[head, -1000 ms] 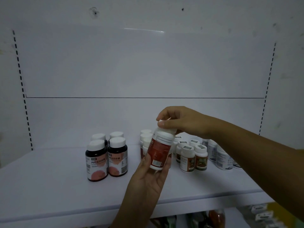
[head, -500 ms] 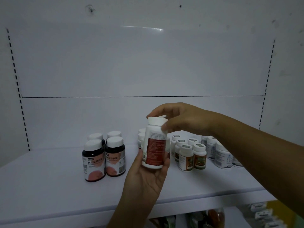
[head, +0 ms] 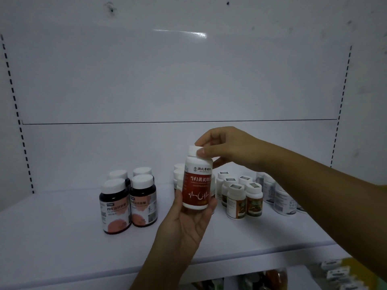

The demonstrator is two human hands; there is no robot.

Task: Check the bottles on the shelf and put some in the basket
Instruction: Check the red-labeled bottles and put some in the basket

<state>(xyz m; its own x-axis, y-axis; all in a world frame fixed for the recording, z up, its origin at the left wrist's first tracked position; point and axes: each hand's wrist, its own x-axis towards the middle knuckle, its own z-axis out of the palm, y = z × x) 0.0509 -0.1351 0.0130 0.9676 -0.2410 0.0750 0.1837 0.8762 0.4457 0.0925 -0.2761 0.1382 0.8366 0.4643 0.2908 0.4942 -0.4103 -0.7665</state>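
Two hands on white plastic red-labelled bottle (head: pixel 198 185) | left hand (head: pixel 188 225) cups base | right hand (head: pixel 228 149) pinches white cap (head: pixel 193 150) at 12 o'clock | turn slowly, label facing, base supported.

Left hand (head: pixel 188 225) raised palm-up, cupping bottle (head: pixel 198 185) base, right hand (head: pixel 230 149) above, pinching its cap

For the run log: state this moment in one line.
left hand: holds red bottle | right hand: pinches its cap | basket: unseen
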